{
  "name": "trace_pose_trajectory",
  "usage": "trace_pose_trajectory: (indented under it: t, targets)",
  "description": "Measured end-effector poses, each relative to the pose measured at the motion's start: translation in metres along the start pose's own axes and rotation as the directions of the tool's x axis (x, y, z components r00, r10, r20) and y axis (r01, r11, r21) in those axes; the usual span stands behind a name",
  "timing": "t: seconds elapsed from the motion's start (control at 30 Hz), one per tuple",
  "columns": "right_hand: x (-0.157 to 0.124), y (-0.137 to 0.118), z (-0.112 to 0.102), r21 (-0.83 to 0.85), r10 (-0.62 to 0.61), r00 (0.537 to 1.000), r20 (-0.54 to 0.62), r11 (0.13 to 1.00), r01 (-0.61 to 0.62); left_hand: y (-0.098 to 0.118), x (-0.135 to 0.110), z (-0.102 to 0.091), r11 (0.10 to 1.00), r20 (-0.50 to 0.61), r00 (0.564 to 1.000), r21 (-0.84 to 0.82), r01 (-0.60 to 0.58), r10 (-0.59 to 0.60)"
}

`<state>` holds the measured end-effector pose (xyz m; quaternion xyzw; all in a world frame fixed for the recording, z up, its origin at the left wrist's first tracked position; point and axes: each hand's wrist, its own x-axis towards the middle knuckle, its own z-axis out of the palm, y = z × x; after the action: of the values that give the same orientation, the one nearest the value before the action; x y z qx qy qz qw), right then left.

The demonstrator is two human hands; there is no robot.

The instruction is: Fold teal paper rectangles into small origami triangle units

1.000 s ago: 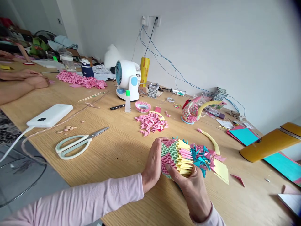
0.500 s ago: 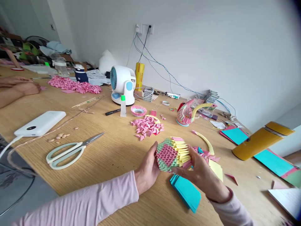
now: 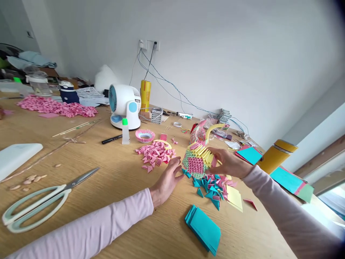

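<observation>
My right hand (image 3: 229, 162) grips a rounded body of interlocked folded paper (image 3: 196, 164), patterned in pink, green and yellow. It tilts above a pile of teal and pink folded paper triangles (image 3: 212, 187); I cannot tell whether it touches them. Just left of it, my left hand (image 3: 167, 182) is off the body, its fingers apart and nothing in them. A heap of pink paper triangles (image 3: 156, 154) lies beyond the left hand. Behind the held body stands a pink paper swan (image 3: 198, 133) with a yellow neck. A stack of teal paper slips (image 3: 203, 230) sits nearer me.
Scissors (image 3: 70, 185) lie at the left by several nuts (image 3: 29, 180) and a white power bank (image 3: 18, 156). A white fan (image 3: 125, 108), a glue bottle (image 3: 125, 132) and a pink paper ring (image 3: 145, 135) stand farther back. A yellow flask (image 3: 276, 156) stands at right.
The paper body has moved away from me, over the triangle pile. My left hand has let go of it; my right hand keeps hold. The view has swung right.
</observation>
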<state>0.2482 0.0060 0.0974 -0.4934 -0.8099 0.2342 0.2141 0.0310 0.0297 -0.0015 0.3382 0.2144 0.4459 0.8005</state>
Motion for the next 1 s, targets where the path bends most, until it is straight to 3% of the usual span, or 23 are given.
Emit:
trace_pose_trajectory:
  t: [0.1, 0.27, 0.47, 0.67, 0.87, 1.0]
  targets:
    - [0.008, 0.020, -0.019, -0.223, 0.056, 0.997, -0.048, 0.973, -0.065, -0.011, 0.010, -0.010, 0.971, 0.033, 0.993, 0.211, -0.114, 0.109]
    - [0.020, 0.063, -0.031, -0.551, 0.131, 0.989, -0.066, 0.822, -0.146, -0.020, 0.007, -0.020, 0.880, 0.106, 0.991, 0.460, -0.122, 0.082]
    - [0.027, 0.100, -0.018, -0.655, 0.193, 0.976, -0.096, 0.726, -0.208, -0.017, 0.006, -0.021, 0.844, 0.130, 0.988, 0.518, -0.136, 0.080]
    - [0.026, 0.121, -0.005, -0.727, 0.163, 0.975, -0.150, 0.650, -0.220, -0.018, 0.008, -0.022, 0.854, 0.104, 0.993, 0.509, -0.108, 0.063]
    - [0.022, 0.122, -0.004, -0.735, 0.107, 0.968, -0.229, 0.633, -0.244, -0.019, 0.008, -0.022, 0.869, 0.080, 0.996, 0.489, -0.079, 0.045]
    - [0.007, 0.111, -0.003, -0.700, 0.062, 0.928, -0.368, 0.638, -0.320, -0.018, 0.006, -0.021, 0.870, 0.083, 0.996, 0.488, -0.078, 0.043]
